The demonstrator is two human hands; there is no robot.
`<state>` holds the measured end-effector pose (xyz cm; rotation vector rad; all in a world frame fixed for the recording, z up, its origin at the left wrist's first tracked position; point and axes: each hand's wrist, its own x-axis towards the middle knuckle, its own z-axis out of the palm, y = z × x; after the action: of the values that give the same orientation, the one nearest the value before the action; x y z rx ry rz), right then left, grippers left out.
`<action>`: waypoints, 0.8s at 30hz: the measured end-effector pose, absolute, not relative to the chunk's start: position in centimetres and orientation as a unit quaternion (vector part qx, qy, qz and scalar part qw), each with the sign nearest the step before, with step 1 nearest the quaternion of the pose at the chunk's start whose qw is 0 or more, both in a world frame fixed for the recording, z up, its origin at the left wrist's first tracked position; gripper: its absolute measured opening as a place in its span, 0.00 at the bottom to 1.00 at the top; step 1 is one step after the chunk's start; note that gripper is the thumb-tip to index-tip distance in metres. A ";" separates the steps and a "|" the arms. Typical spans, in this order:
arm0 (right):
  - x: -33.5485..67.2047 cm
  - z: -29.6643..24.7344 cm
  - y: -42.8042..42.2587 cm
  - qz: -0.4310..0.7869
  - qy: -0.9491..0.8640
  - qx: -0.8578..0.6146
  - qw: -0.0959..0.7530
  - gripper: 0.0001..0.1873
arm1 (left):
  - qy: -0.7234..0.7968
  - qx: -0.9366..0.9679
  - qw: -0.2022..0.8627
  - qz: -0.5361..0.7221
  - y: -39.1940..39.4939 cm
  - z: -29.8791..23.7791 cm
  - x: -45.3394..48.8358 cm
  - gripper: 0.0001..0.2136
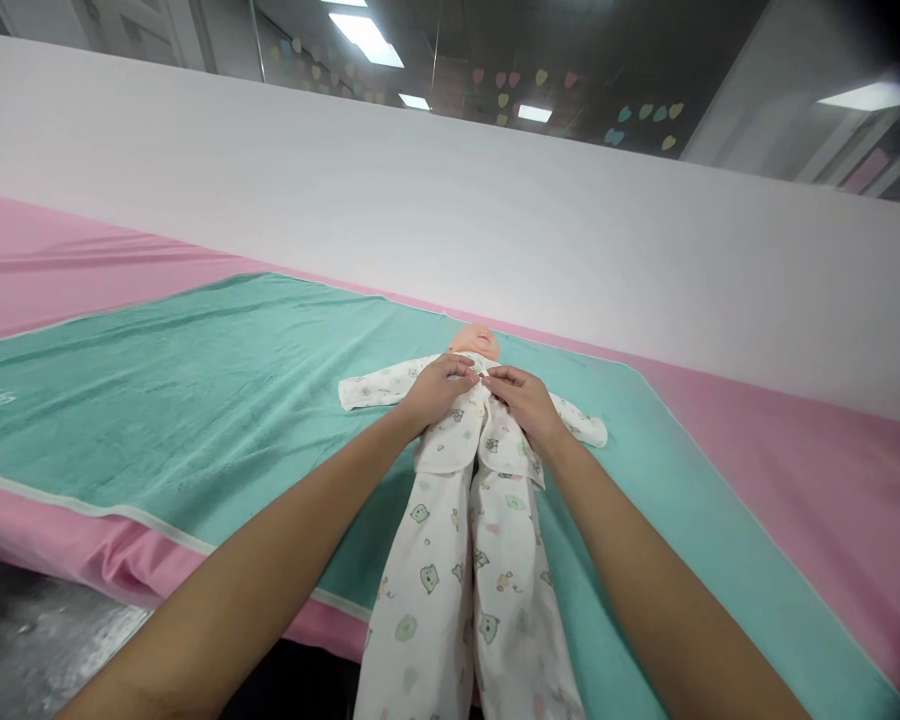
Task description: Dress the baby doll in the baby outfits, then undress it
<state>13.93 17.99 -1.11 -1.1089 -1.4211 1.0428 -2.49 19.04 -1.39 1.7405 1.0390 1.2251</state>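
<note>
A baby doll [474,341] lies on its back on a teal towel [217,400], its head toward the wall. It wears a white printed baby jacket [448,446] with long sleeves spread to both sides. White pants [427,570] with small animal prints reach toward me over the near edge. My left hand [441,388] and my right hand [523,398] meet at the jacket's upper front, just below the doll's chin. The fingers of both are pinched on the front edges near the collar. Any fastener between the fingertips is too small to make out.
Pink cloth [810,460] covers the surface under the towel. Behind it rises a white wall panel [420,200], topped by a dark glass pane [607,60] with heart stickers and light reflections. The surface's front edge runs along the lower left, above a grey floor [37,630].
</note>
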 end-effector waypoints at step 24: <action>13.2 0.8 16.5 0.261 -0.724 -0.525 0.365 0.14 | 0.417 0.655 0.408 0.480 18.7 -1.1 -2.6 0.07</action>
<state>13.19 16.49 0.83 -1.3490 -1.8610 0.6706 -2.57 18.71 -1.09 1.6518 1.0521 1.2097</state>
